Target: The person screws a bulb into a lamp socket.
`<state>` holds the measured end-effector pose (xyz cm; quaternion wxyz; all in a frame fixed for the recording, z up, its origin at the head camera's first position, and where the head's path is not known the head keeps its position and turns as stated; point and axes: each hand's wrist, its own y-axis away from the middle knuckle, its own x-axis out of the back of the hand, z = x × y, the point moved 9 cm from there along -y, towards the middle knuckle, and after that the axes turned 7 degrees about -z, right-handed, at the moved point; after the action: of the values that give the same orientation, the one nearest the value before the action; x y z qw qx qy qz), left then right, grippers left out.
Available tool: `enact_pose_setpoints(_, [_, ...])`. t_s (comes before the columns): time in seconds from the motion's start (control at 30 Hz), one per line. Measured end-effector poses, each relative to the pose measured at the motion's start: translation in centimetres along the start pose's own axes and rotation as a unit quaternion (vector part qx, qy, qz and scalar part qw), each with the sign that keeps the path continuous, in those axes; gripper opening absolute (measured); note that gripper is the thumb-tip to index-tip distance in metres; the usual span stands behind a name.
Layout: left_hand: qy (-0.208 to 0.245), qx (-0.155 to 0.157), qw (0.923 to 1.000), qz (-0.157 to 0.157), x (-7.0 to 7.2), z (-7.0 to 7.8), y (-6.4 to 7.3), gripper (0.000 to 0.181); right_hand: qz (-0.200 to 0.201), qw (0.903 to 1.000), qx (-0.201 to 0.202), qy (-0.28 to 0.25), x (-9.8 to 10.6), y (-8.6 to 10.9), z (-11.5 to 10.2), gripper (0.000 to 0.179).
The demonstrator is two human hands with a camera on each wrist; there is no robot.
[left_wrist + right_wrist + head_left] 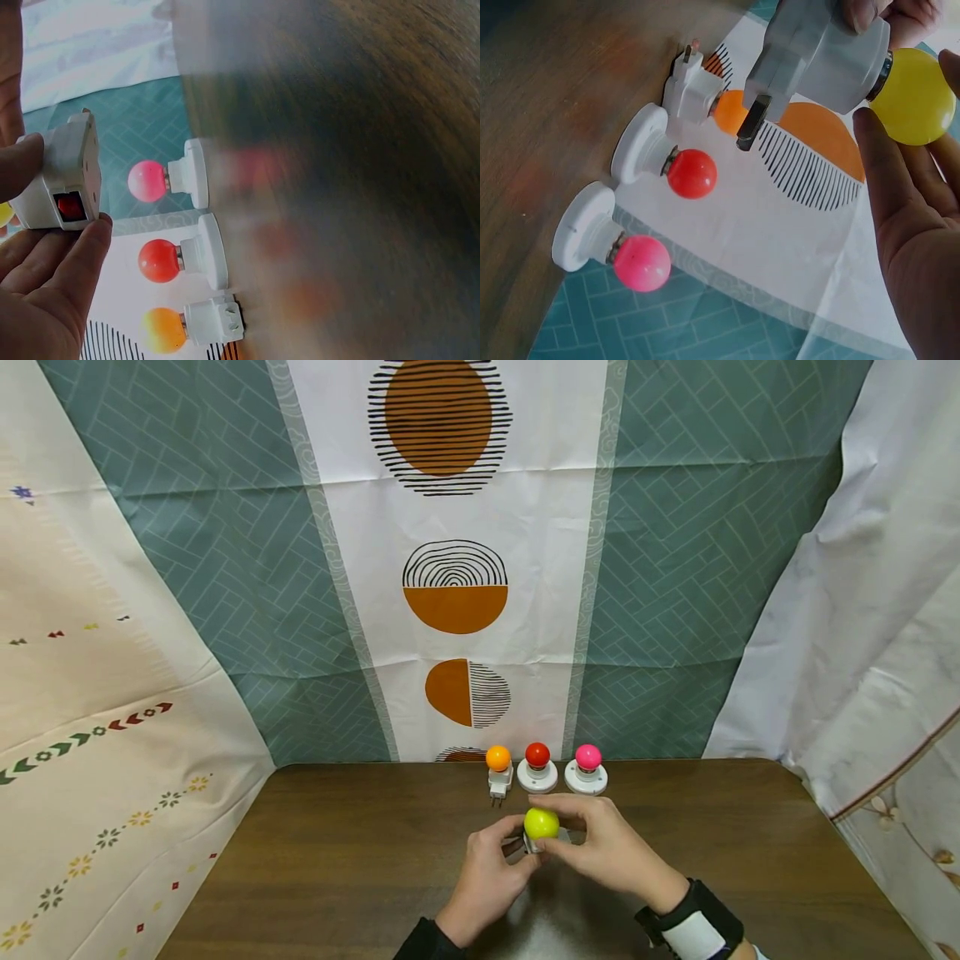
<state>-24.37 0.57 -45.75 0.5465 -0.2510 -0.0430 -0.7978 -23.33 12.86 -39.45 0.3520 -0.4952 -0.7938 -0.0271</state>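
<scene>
Above the wooden table, a yellow-green round bulb [542, 823] sits in a white plug-in bulb holder [56, 169]. My left hand [486, 870] grips the holder, thumb on one side and fingers on the other. A red rocker switch [70, 206] shows on the holder in the left wrist view, and a plug prong [754, 122] sticks out in the right wrist view. Around the bulb, my right hand [606, 850] has its fingers on the far side and thumb on the near side. The bulb's base meets the holder's mouth; how deep it is seated cannot be told.
Toward the table's [360, 852] back edge stand an orange bulb [498, 758] in a plug-in holder, a red bulb [537, 755] and a pink bulb [588, 757] on round white bases. A patterned curtain [465, 510] hangs behind them.
</scene>
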Motion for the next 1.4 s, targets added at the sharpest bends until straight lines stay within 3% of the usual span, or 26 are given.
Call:
enact_pose_setpoints(0.3, [0.002, -0.014, 0.9999, 0.007, 0.03, 0.39, 0.02, 0.037, 0.047, 0.9985, -0.012, -0.025, 0.41, 0.32, 0.14, 0.042])
enact_pose_setpoints(0.53, [-0.007, -0.018, 0.9992, 0.034, 0.37, 0.77, 0.14, 0.037, 0.116, 0.9919, -0.042, -0.029, 0.75, 0.64, 0.34, 0.041])
enact_pose_setpoints(0.67, [-0.011, -0.019, 0.9988, 0.044, 0.52, 0.73, 0.16, 0.036, 0.151, 0.9874, -0.040, -0.025, 0.71, 0.82, 0.08, 0.041])
enact_pose_setpoints(0.77, [-0.013, -0.016, 0.9990, 0.039, 0.51, 0.50, 0.11, 0.035, 0.138, 0.9899, -0.034, -0.003, 0.71, 0.69, -0.13, 0.045])
enact_pose_setpoints(0.93, [-0.016, -0.018, 0.9996, 0.013, 0.32, 0.36, 0.10, 0.034, 0.064, 0.9975, -0.014, 0.028, 0.49, 0.36, -0.38, 0.055])
enact_pose_setpoints(1.07, [-0.008, -0.026, 0.9996, 0.005, 0.31, 0.42, 0.10, 0.034, 0.029, 0.9991, 0.002, 0.031, 0.17, 0.20, -0.53, 0.050])
enact_pose_setpoints(1.4, [-0.005, -0.021, 0.9997, 0.009, 0.17, 0.22, 0.20, 0.034, 0.061, 0.9979, -0.001, 0.024, 0.37, 0.35, -0.43, 0.043])
